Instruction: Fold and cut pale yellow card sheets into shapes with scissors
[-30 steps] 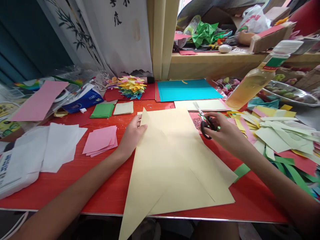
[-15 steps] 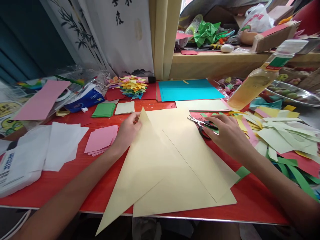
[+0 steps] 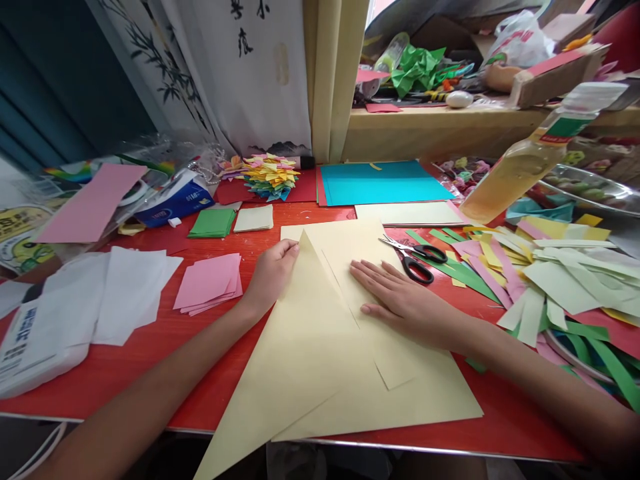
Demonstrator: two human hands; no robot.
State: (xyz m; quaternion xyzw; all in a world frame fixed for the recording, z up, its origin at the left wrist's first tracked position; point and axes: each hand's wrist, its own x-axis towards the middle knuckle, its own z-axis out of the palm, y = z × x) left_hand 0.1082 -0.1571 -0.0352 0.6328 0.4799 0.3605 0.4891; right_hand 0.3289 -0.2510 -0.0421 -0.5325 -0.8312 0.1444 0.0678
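head view looks forward, down at hands

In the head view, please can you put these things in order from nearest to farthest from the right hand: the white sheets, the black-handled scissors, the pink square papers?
From the right hand:
1. Black-handled scissors: just beyond its fingers.
2. Pink square papers: to the left, past the left hand.
3. White sheets: farther left, beyond the pink papers.

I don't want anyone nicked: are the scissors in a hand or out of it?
Out of hand: the scissors lie beside the right hand, which rests flat on the cream paper.
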